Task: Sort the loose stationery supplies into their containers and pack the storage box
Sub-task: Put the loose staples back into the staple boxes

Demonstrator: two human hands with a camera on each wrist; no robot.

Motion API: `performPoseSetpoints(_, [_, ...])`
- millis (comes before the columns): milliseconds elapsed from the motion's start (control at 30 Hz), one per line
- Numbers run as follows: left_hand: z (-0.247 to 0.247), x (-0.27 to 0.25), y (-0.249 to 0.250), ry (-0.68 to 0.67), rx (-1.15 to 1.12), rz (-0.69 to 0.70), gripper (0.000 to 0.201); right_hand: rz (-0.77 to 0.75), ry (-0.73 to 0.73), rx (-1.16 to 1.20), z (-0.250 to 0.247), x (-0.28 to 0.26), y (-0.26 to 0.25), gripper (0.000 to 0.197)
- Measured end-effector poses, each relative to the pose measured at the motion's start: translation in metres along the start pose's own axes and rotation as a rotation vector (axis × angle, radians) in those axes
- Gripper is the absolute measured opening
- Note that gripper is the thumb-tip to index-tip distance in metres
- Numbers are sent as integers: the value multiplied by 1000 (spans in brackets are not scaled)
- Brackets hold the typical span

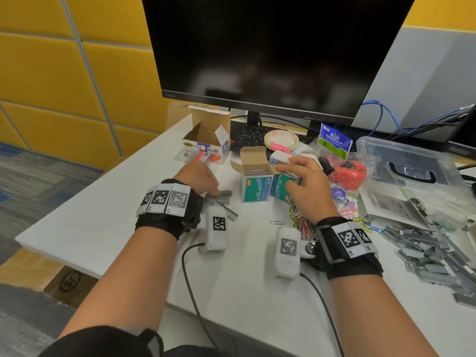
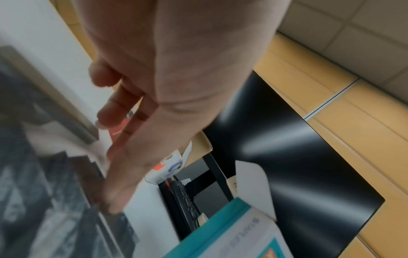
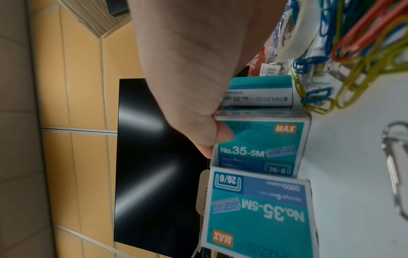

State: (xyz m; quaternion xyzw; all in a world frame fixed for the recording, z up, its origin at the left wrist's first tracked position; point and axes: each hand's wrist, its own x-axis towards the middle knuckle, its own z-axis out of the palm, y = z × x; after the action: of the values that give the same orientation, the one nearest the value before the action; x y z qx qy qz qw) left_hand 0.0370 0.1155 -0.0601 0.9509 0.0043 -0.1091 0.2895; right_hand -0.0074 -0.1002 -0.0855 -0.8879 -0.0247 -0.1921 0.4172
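An open teal staple box (image 1: 255, 189) (image 3: 258, 213) stands on the white table (image 1: 103, 222) with its flap up and staple strips showing inside. My right hand (image 1: 288, 176) (image 3: 212, 136) grips the closed teal staple box (image 1: 282, 189) (image 3: 260, 143) right beside it, thumb on its side and fingers over the top. To the left, loose staple strips (image 1: 219, 197) (image 2: 55, 108) lie on the table. My left hand (image 1: 215, 189) (image 2: 123, 165) reaches down with straight fingers whose tips touch them. The clear storage box (image 1: 412, 161) sits at the far right.
A large heap of loose staples (image 1: 432, 253) and coloured paper clips (image 1: 304, 222) lie at the right. Behind are an open cardboard box (image 1: 208, 135), a tape roll (image 1: 280, 140), a binder clip bag (image 1: 334, 140), a keyboard (image 1: 247, 137) and the monitor (image 1: 270, 47). The table edge runs along the left.
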Motion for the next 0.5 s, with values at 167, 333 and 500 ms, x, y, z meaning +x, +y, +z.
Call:
performPoseSetpoints(167, [5, 3, 2, -22, -21, -27, 29, -14, 1, -18, 1, 1, 3, 42])
performPoseSetpoints(333, [8, 7, -1, -11, -62, -47, 25, -17, 6, -21, 0, 0, 2, 42])
performPoseSetpoints(500, [11, 9, -5, 13, -56, -20, 23, -15, 5, -17, 0, -1, 1, 41])
